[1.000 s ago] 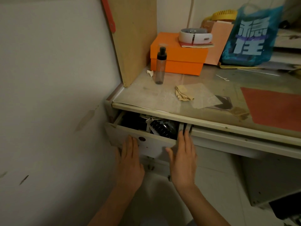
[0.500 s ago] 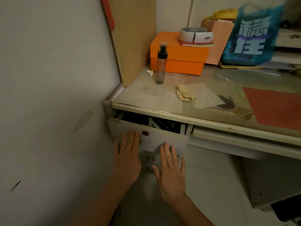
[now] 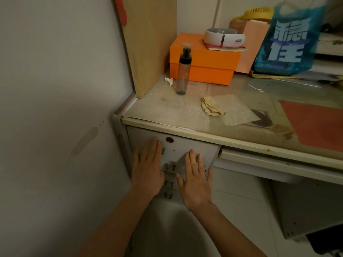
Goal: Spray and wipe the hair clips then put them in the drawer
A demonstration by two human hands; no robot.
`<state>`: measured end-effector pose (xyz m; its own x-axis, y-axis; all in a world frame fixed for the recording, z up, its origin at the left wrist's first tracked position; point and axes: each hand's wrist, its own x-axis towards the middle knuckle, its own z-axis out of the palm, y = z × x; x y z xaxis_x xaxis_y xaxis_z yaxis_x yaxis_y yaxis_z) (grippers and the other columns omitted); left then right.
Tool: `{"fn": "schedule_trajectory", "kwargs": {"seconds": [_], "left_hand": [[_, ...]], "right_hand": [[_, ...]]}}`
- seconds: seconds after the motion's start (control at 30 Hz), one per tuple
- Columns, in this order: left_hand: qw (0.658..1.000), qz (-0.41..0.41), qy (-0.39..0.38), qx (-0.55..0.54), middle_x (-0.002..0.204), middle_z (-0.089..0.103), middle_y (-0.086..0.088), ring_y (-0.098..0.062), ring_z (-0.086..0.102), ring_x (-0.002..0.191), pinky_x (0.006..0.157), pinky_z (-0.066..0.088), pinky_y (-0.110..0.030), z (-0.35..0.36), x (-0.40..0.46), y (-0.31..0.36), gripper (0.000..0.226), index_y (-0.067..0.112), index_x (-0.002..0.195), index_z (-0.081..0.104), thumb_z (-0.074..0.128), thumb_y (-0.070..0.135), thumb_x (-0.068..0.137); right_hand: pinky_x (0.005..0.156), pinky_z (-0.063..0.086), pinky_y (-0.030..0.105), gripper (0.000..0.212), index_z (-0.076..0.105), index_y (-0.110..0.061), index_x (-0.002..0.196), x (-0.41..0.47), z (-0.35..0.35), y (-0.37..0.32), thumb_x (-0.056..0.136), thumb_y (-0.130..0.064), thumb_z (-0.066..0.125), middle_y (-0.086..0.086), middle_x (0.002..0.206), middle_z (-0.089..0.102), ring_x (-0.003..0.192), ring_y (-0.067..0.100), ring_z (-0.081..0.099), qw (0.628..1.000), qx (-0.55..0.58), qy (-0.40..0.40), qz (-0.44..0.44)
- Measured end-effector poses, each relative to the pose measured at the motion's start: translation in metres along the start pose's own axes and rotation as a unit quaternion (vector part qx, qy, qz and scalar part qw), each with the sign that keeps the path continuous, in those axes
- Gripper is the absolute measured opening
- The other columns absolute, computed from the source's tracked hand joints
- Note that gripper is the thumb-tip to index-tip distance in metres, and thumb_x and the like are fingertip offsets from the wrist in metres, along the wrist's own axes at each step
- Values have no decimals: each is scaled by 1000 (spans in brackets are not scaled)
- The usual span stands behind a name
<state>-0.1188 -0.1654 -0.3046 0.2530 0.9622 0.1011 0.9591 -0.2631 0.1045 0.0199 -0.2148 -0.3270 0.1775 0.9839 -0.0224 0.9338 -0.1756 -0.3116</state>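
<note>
A plain grey wall fills the left side, and a worn surface [image 3: 185, 112] under glass runs off to the right. Below its front edge the drawer [image 3: 178, 147] sits pushed in, its pale front flush under the lip; the hair clips cannot be seen. The left hand [image 3: 148, 171] lies flat on the drawer front, fingers straight, grasping nothing. Just beside it the right hand [image 3: 194, 180] presses the same panel with spread fingers, also released. On the surface above stand a spray bottle [image 3: 182, 75], upright, and near it a crumpled cloth [image 3: 211, 108]. An orange box [image 3: 204, 64] sits behind them, a blue bag [image 3: 289, 43] farther right.
</note>
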Motion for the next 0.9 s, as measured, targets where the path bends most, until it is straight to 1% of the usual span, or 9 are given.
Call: {"fn": "schedule_trajectory", "kwargs": {"seconds": [0.1, 0.3, 0.43, 0.57, 0.7, 0.73, 0.8, 0.87, 0.9], "left_hand": [[1000, -3, -11, -1, 157, -25, -4, -24, -15, 146, 116, -10, -45, 4, 3, 0, 80, 17, 148, -22, 38, 29, 97], [999, -12, -27, -19, 157, -24, -1, -21, -16, 146, 116, -8, -42, 13, 5, -7, 79, 17, 148, -21, 38, 27, 97], [1000, -7, -24, -5, 158, -22, -3, -22, -14, 147, 116, -8, -43, 18, 8, -8, 77, 16, 148, -21, 36, 28, 97], [1000, -6, -21, -8, 159, -18, -3, -22, -11, 147, 116, -8, -45, 22, 9, -7, 70, 18, 150, -15, 30, 35, 99], [1000, -2, -19, -19, 160, -15, -4, -22, -11, 148, 117, -6, -44, 22, 2, -9, 61, 25, 150, -12, 23, 38, 102], [999, 0, -14, -29, 160, -12, -5, -22, -9, 148, 117, -5, -44, 22, 0, -9, 59, 26, 151, -8, 23, 38, 102], [999, 10, 1, -43, 160, -1, -8, -26, 1, 148, 117, 0, -46, 19, -5, -9, 56, 25, 152, 6, 30, 35, 102], [999, 14, 22, -45, 157, 17, -11, -31, 19, 145, 115, 12, -51, 13, -10, -8, 54, 20, 149, 26, 42, 32, 100], [999, 14, 28, -38, 155, 25, -12, -33, 27, 142, 113, 20, -53, 9, -11, -8, 51, 18, 147, 33, 43, 32, 99]], "right_hand": [[118, -9, 48, 65, -30, -26, 141, 12, -2, 2, 101, -48, 17, -8, 150, -35, 137, 14, -33, 1000, 1, 0, 4], [111, -18, 42, 64, -30, -25, 141, 35, -6, 5, 102, -47, 16, -9, 145, -38, 143, 10, -22, 1000, 7, -14, 5], [112, -18, 43, 64, -31, -25, 140, 38, -1, 5, 102, -48, 15, -7, 145, -38, 143, 12, -23, 1000, -14, -13, 8], [111, -19, 44, 65, -30, -24, 142, 39, 2, 6, 101, -48, 14, -6, 146, -39, 142, 13, -25, 1000, -23, -11, 7], [112, -18, 44, 64, -31, -22, 141, 34, 3, 5, 102, -45, 14, -5, 149, -36, 139, 14, -29, 1000, -28, 1, -9], [113, -17, 44, 64, -31, -22, 141, 31, 3, 5, 102, -45, 14, -4, 150, -35, 138, 14, -31, 999, -30, 4, -15], [116, -14, 45, 63, -30, -21, 142, 26, 3, 6, 102, -43, 14, -3, 150, -34, 137, 15, -32, 999, -28, -1, -24], [117, -14, 45, 64, -30, -21, 141, 21, 6, 8, 103, -42, 16, -2, 149, -35, 136, 16, -34, 999, -29, -3, -36], [116, -14, 44, 64, -30, -21, 141, 19, 8, 7, 103, -41, 17, -2, 149, -35, 135, 18, -35, 999, -27, -1, -45]]}}
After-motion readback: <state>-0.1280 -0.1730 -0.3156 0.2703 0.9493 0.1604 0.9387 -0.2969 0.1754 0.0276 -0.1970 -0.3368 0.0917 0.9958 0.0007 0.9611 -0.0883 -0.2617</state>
